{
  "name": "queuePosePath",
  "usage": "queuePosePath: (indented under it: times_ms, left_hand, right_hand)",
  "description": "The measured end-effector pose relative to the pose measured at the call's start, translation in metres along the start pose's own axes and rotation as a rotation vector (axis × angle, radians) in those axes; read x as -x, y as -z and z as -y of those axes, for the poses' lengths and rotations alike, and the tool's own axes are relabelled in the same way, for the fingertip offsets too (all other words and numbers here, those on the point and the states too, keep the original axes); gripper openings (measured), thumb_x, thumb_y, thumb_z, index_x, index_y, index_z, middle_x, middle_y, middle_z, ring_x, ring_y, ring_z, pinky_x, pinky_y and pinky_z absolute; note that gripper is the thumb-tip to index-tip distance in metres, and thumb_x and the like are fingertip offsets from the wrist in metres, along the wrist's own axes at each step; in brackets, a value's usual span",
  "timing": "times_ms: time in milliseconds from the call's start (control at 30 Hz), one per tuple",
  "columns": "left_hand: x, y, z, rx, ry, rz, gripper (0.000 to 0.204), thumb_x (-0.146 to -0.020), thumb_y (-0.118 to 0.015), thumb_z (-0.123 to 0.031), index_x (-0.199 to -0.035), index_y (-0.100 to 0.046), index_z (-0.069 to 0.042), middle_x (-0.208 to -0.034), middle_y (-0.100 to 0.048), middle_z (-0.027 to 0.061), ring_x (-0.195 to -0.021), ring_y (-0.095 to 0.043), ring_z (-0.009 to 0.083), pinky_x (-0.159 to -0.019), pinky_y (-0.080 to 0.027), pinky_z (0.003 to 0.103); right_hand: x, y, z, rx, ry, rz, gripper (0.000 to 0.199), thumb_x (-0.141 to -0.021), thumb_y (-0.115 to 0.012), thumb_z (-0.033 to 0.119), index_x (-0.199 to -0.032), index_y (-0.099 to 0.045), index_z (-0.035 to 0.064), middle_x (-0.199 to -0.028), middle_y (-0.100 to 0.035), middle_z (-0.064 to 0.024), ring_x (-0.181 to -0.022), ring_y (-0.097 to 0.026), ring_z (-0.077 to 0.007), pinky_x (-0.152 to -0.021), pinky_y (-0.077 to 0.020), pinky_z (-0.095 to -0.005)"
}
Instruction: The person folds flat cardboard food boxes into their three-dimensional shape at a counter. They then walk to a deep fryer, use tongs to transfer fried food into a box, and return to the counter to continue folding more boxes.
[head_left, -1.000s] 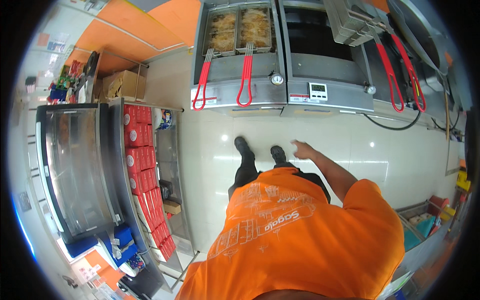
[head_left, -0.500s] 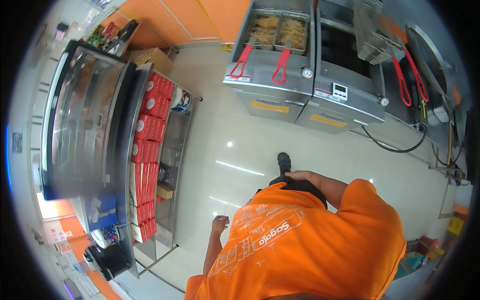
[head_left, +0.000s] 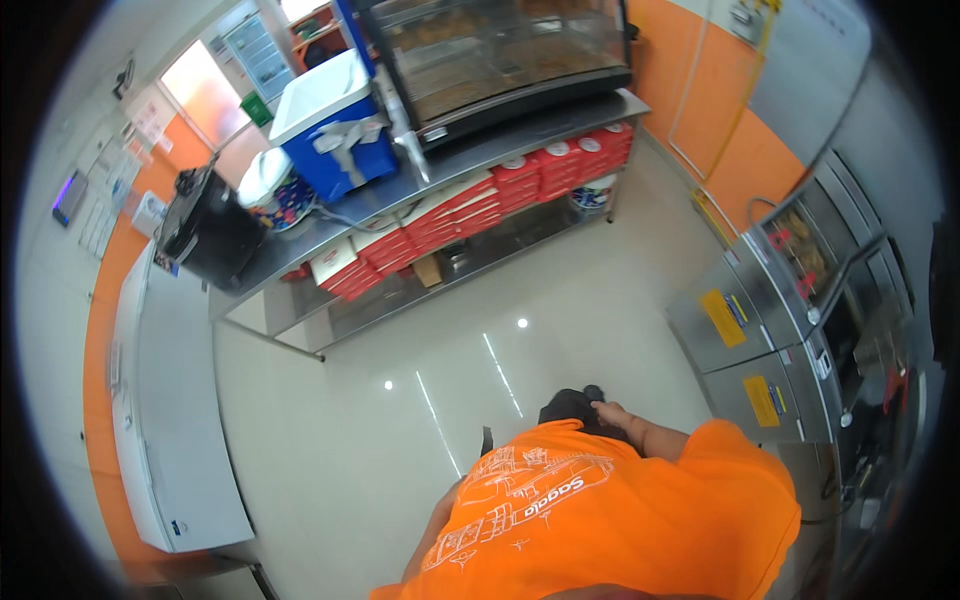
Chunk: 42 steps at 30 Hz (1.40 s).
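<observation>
My right hand (head_left: 608,410) hangs beside my dark trousers at thigh height, its fingers loosely extended and nothing visible in them. Of my left arm only the forearm (head_left: 432,525) shows, low beside the orange shirt (head_left: 600,500); the shirt hides the hand. Ahead stands a long steel table (head_left: 300,245) carrying a glass food display case (head_left: 500,60), a blue cooler box with a white lid (head_left: 350,150) and a black lidded container (head_left: 212,230). Under its top are stacks of red and white boxes (head_left: 520,182). Neither hand reaches any of these.
On the right stand steel fryers (head_left: 740,375) with baskets holding fried food. A long white chest freezer (head_left: 180,400) lines the left wall. Glossy tiled floor (head_left: 460,350) lies between. A patterned cloth bundle (head_left: 275,195) sits beside the cooler.
My view has swung left: the fryers have moved to the right edge, and the table now lies ahead. The freezer has come into view. My left hand has gone out of sight behind the shirt.
</observation>
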<state>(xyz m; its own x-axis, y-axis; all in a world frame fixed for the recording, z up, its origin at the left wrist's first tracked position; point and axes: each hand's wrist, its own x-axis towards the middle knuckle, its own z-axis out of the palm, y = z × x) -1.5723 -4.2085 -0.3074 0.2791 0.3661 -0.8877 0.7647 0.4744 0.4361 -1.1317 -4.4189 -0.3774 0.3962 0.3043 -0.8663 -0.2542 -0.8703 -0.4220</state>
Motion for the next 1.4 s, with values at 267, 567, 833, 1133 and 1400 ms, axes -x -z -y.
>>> queuePosePath:
  times_ms: [267,567,833,1133,1400]
  left_hand:
    - [-0.008,0.128,0.067,0.352,0.039,-0.038,0.022,-0.091,-0.061,-0.02,-0.099,-0.062,0.0,-0.09,-0.069,0.01,-0.083,-0.068,0.021,-0.062,-0.053,0.035]
    - [-0.006,0.371,0.093,0.612,0.091,-0.274,0.021,-0.092,-0.058,-0.019,-0.099,-0.062,0.001,-0.09,-0.068,0.0105,-0.085,-0.068,0.0225,-0.063,-0.053,0.036]
    - [-0.026,0.589,0.197,1.157,0.028,-0.737,0.021,-0.092,-0.056,-0.019,-0.098,-0.063,0.0,-0.093,-0.067,0.0111,-0.086,-0.067,0.0246,-0.065,-0.053,0.036]
    - [-0.053,0.877,0.216,0.892,0.092,-0.476,0.032,-0.095,-0.053,-0.029,-0.111,-0.064,-0.003,-0.104,-0.069,0.0105,-0.094,-0.066,0.0228,-0.079,-0.053,0.038]
    - [-0.063,1.299,0.051,0.03,-0.17,-0.585,0.033,-0.086,-0.062,-0.03,-0.099,-0.069,0.0,-0.092,-0.071,0.0141,-0.086,-0.064,0.0238,-0.076,-0.051,0.036]
  right_hand:
    - [-0.131,-0.101,0.113,1.307,0.647,0.238,0.046,-0.09,-0.059,0.039,-0.108,-0.069,-0.0022,-0.093,-0.072,-0.0177,-0.08,-0.072,-0.0256,-0.072,-0.059,-0.0345]
    - [-0.121,-0.424,0.432,1.632,0.604,0.321,0.037,-0.083,-0.056,0.031,-0.103,-0.073,0.0048,-0.105,-0.071,-0.0193,-0.099,-0.068,-0.0323,-0.088,-0.0529,-0.0425]
    - [-0.045,-0.852,0.669,1.463,1.312,0.712,0.045,-0.086,-0.057,0.043,-0.085,-0.073,0.0009,-0.089,-0.07,-0.0229,-0.086,-0.067,-0.0399,-0.079,-0.0524,-0.048]
    - [0.048,-1.059,0.782,1.287,1.101,0.674,0.05,-0.085,-0.062,0.045,-0.111,-0.066,0.002,-0.11,-0.068,-0.0207,-0.104,-0.063,-0.0384,-0.089,-0.0497,-0.0446]
    - [0.138,-1.146,0.895,0.963,0.853,0.624,0.057,-0.091,-0.065,0.045,-0.128,-0.057,0.0029,-0.116,-0.066,-0.0191,-0.108,-0.063,-0.0315,-0.089,-0.0502,-0.0404]
